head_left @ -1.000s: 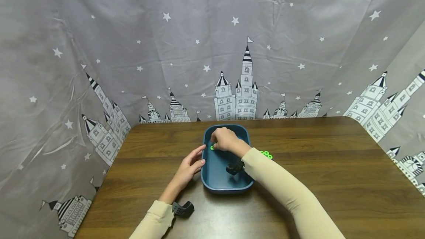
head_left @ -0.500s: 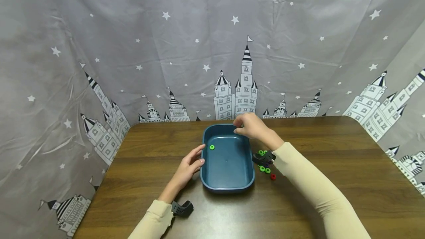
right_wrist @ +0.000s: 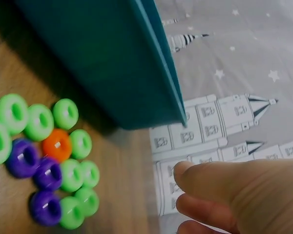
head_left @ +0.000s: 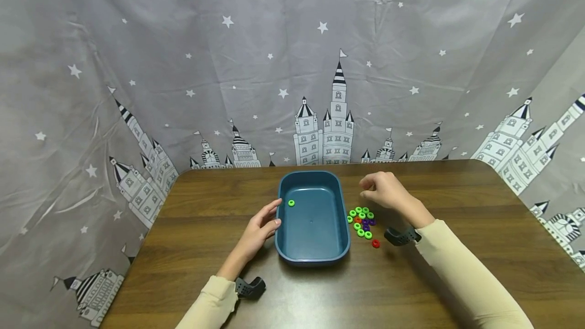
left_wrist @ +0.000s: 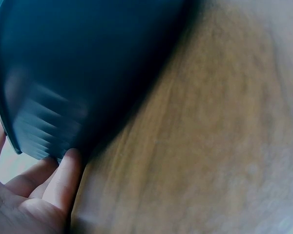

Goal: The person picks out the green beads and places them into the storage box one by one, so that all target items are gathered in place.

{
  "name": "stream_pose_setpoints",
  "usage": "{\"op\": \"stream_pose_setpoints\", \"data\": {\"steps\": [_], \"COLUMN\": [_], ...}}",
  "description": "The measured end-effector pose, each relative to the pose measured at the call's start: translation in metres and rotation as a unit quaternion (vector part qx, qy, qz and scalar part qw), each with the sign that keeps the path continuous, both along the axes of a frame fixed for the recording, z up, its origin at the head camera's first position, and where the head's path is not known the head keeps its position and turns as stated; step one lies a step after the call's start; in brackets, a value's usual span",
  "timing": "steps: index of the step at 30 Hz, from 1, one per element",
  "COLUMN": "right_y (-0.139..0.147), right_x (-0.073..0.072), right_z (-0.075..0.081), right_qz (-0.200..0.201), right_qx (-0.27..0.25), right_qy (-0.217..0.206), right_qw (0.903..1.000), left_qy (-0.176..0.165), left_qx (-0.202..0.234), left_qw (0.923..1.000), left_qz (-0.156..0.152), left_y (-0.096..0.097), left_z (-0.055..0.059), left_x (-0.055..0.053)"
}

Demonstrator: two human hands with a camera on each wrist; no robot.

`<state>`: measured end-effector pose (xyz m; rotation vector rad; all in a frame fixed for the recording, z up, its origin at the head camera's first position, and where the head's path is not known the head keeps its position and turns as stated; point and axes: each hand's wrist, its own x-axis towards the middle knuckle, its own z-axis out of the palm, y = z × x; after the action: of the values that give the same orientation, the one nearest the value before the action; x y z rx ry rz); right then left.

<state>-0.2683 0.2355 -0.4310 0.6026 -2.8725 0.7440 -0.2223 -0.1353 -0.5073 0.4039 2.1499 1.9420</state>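
Note:
A blue rectangular tray [head_left: 312, 237] stands at the middle of the table, with one small green ring [head_left: 291, 203] inside near its left wall. My left hand [head_left: 254, 231] touches the tray's left side; in the left wrist view its fingertips [left_wrist: 71, 158] lie against the outer wall. Right of the tray, my right hand [head_left: 386, 190] hovers behind a group of small rings, fingers loosely bent and holding nothing. That group has several green rings [right_wrist: 72, 175], several purple rings [right_wrist: 22, 158] and an orange ring [right_wrist: 57, 146]. A red ring [head_left: 376, 243] lies nearest the front.
The brown wooden table [head_left: 219, 192] runs back to a grey curtain [head_left: 256, 39] printed with castles and stars. Black wrist-worn devices [head_left: 250, 287] sit on both wrists. The tray's raised wall [right_wrist: 151, 63] stands between the rings and its inside.
My right hand has let go of the green ring inside the tray, risen over the right wall and moved right, uncovering the rings on the table. My left hand has stayed at the tray.

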Motion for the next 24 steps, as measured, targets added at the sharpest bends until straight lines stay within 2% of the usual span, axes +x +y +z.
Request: {"op": "stream_pose_setpoints", "data": {"steps": [12, 24], "right_y": [0.021, 0.024], "right_x": [0.020, 0.032], "right_z": [-0.026, -0.049], "right_qz": [-0.018, -0.029], "right_qx": [-0.017, -0.018], "right_qy": [-0.026, -0.029], "right_qw": [0.9994, 0.9990], "left_qy": [0.000, 0.000], "left_qx": [0.000, 0.001], "left_qw": [1.0000, 1.0000], "left_qz": [-0.002, -0.003], "left_y": [0.000, 0.000], "left_z": [0.002, 0.002], "left_x": [0.000, 0.001]}}
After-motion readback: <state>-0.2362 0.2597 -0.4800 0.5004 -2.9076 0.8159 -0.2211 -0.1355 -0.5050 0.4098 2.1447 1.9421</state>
